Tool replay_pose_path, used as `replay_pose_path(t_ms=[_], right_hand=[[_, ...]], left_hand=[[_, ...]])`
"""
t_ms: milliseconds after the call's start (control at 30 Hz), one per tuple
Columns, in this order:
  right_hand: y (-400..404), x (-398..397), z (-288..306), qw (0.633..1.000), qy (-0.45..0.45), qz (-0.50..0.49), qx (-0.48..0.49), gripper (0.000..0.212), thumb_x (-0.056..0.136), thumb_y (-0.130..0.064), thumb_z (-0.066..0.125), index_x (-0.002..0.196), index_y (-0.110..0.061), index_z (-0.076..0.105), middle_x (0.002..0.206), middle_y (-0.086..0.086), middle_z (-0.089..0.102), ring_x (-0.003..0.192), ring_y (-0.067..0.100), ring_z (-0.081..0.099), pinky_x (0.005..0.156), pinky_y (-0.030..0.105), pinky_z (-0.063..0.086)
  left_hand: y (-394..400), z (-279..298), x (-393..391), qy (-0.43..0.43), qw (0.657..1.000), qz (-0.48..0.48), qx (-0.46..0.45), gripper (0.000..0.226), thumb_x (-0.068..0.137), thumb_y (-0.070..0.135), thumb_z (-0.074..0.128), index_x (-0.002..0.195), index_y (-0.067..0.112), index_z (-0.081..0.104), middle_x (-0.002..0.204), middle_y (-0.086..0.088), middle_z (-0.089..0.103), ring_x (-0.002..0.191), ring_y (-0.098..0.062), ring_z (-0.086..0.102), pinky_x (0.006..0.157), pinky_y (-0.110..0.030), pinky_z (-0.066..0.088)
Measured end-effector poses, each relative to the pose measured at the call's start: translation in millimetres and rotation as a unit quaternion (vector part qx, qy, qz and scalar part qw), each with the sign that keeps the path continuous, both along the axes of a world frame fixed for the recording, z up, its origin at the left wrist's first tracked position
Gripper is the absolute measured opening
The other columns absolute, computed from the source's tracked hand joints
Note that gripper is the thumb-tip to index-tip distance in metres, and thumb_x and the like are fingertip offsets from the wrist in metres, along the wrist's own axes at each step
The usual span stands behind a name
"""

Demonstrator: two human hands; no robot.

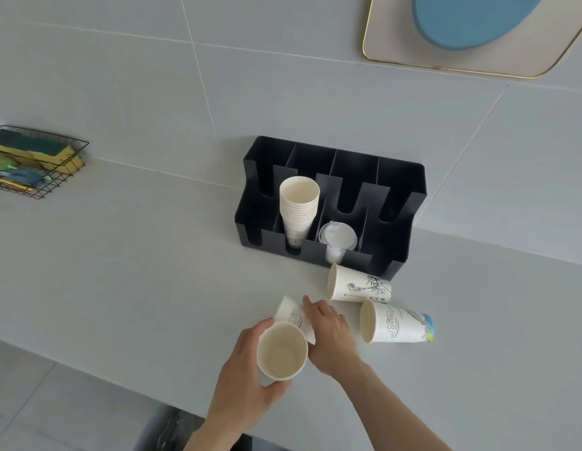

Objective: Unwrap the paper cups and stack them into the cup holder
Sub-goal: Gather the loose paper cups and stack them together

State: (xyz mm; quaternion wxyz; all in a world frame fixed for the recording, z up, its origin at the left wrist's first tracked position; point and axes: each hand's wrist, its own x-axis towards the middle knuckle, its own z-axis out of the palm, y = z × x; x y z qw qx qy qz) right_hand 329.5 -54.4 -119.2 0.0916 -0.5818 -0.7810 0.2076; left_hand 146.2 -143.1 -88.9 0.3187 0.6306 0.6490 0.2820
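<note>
Paper cup [282,351] upright in left hand [247,379], grip clamped round it, mouth up to nest another — right hand [328,340] closed on tipped cup [291,312].

matt paper cups [359,284], glossy black plastic cup holder [400,203], smooth countertop [120,255]

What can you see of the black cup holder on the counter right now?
The black plastic cup holder stands upright against the tiled wall, with two stepped rows of slotted compartments. One front compartment holds a leaning stack of white paper cups; the next holds clear plastic lids. The other compartments look empty. Neither hand touches it.
</note>
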Motion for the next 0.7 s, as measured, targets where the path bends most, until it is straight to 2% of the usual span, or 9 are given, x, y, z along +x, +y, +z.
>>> replay_pose_path(t_ms=[67, 133, 200, 300, 367, 433, 567, 633, 700], right_hand=[[-3.9, 9.3, 12.7, 0.991, 0.109, -0.069, 0.015, 0.09, 0.08, -0.03, 0.083, 0.156, -0.015, 0.037, 0.127, 0.004, 0.054, 0.107, 0.024, 0.058, 0.081, 0.034, 0.048], [-7.0, 19.8, 36.8, 0.966, 0.206, -0.143, 0.068, 0.094, 0.072, -0.026, 0.089, 0.153, -0.019, 0.04, 0.121, 0.0, 0.054, 0.096, 0.013, 0.053, 0.079, 0.028, 0.045], [-14.7, 27.4, 70.0, 0.922, 0.326, -0.191, 0.083, 0.098, 0.071, -0.021, 0.091, 0.152, -0.028, 0.037, 0.129, -0.011, 0.053, 0.106, 0.008, 0.057, 0.088, 0.029, 0.052], [-34.7, 31.0, 109.7, 0.875, 0.457, -0.145, 0.063, 0.109, 0.073, -0.008, 0.09, 0.158, -0.029, 0.024, 0.148, -0.036, 0.038, 0.133, 0.004, 0.051, 0.098, 0.017, 0.051], [-47.0, 26.9, 112.6, 0.875, 0.471, -0.101, 0.04, 0.117, 0.074, -0.005, 0.089, 0.16, -0.034, 0.015, 0.156, -0.03, 0.032, 0.141, 0.01, 0.045, 0.1, 0.02, 0.052], [-56.4, 19.2, 100.9, 0.893, 0.441, -0.085, 0.006, 0.123, 0.074, -0.008, 0.09, 0.16, -0.038, 0.006, 0.15, -0.031, 0.037, 0.14, 0.012, 0.046, 0.102, 0.021, 0.051], [-66.8, 9.4, 74.4, 0.937, 0.339, -0.074, -0.032, 0.117, 0.078, -0.033, 0.085, 0.159, -0.047, 0.001, 0.145, -0.02, 0.046, 0.134, -0.001, 0.046, 0.103, 0.011, 0.04], [-69.3, 10.2, 66.6, 0.946, 0.315, -0.061, -0.039, 0.114, 0.079, -0.039, 0.083, 0.161, -0.041, 0.004, 0.142, -0.014, 0.048, 0.133, -0.005, 0.044, 0.1, 0.005, 0.035], [-70.5, 12.1, 62.8, 0.954, 0.296, -0.04, -0.034, 0.111, 0.08, -0.042, 0.083, 0.163, -0.031, 0.01, 0.144, -0.015, 0.045, 0.133, -0.009, 0.041, 0.101, 0.003, 0.034]], left_hand=[[1.4, -0.9, 2.2, -0.002, 1.0, -0.002, 0.001, 0.094, 0.065, 0.046, 0.086, 0.14, 0.052, 0.03, 0.137, 0.033, 0.043, 0.119, 0.019, 0.044, 0.084, -0.007, 0.042], [2.9, -1.5, 3.9, -0.006, 1.0, 0.0, 0.005, 0.093, 0.065, 0.048, 0.086, 0.139, 0.053, 0.03, 0.136, 0.036, 0.041, 0.118, 0.021, 0.043, 0.083, -0.007, 0.041], [3.9, -2.7, 4.7, -0.01, 1.0, 0.005, 0.007, 0.093, 0.064, 0.048, 0.086, 0.139, 0.054, 0.03, 0.137, 0.038, 0.041, 0.118, 0.022, 0.042, 0.085, -0.008, 0.041], [5.9, -5.0, 5.4, -0.012, 1.0, 0.008, 0.008, 0.094, 0.063, 0.048, 0.086, 0.141, 0.05, 0.033, 0.137, 0.035, 0.043, 0.118, 0.017, 0.046, 0.087, -0.012, 0.044], [8.8, -5.0, 6.9, -0.012, 1.0, 0.005, 0.008, 0.092, 0.063, 0.05, 0.087, 0.14, 0.05, 0.034, 0.135, 0.032, 0.046, 0.115, 0.011, 0.052, 0.085, -0.018, 0.051], [11.7, -4.3, 9.9, -0.011, 1.0, -0.001, 0.013, 0.087, 0.064, 0.051, 0.086, 0.133, 0.058, 0.034, 0.131, 0.033, 0.048, 0.112, 0.009, 0.055, 0.082, -0.016, 0.051], [16.2, -5.4, 15.6, -0.011, 1.0, 0.005, 0.012, 0.088, 0.061, 0.049, 0.088, 0.121, 0.068, 0.027, 0.125, 0.039, 0.048, 0.109, 0.007, 0.058, 0.077, -0.012, 0.047], [17.1, -6.4, 16.7, -0.014, 1.0, 0.01, 0.007, 0.095, 0.06, 0.049, 0.089, 0.131, 0.062, 0.028, 0.128, 0.04, 0.046, 0.111, 0.005, 0.057, 0.082, -0.017, 0.05], [18.3, -6.2, 16.3, -0.023, 1.0, 0.009, -0.01, 0.115, 0.058, 0.045, 0.092, 0.144, 0.055, 0.016, 0.128, 0.041, 0.044, 0.109, -0.001, 0.06, 0.086, -0.026, 0.055]])
